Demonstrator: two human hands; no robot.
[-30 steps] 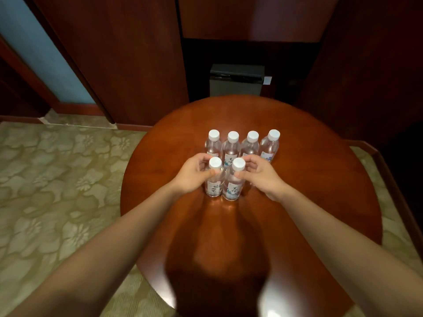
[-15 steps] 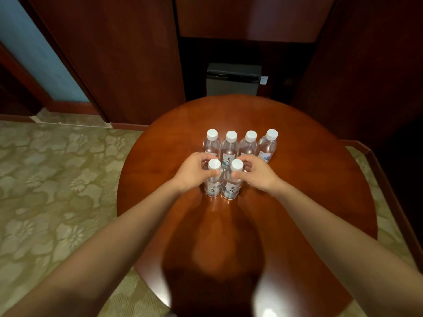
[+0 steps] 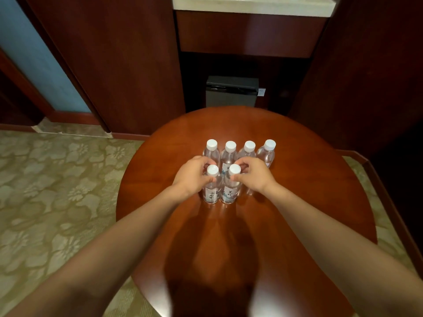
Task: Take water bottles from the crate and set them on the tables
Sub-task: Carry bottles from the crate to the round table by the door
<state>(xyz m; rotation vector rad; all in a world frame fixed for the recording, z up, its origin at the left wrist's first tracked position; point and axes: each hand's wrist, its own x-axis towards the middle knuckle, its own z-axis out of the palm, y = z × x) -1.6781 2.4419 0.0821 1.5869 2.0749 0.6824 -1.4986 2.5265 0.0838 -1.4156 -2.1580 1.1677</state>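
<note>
Several clear water bottles with white caps stand upright on a round red-brown wooden table (image 3: pixel 309 202). A back row (image 3: pixel 248 151) runs left to right near the table's middle. Two more stand side by side in front of it. My left hand (image 3: pixel 194 175) is wrapped around the front left bottle (image 3: pixel 211 191) just below its cap. My right hand (image 3: pixel 254 176) grips the front right bottle (image 3: pixel 230 193) the same way. Both front bottles rest on the tabletop. No crate is in view.
A grey bin (image 3: pixel 231 92) stands in a dark recess behind the table, under a pale stone counter (image 3: pixel 251 4). Dark wood panels (image 3: pixel 114 65) flank it. Patterned green carpet (image 3: pixel 57 191) covers the floor to the left, and a wooden edge (image 3: pixel 389 202) runs along the right.
My hands and the two front bottles stay in the same grip and place. The camera has tilted up a little, bringing the counter into view.
</note>
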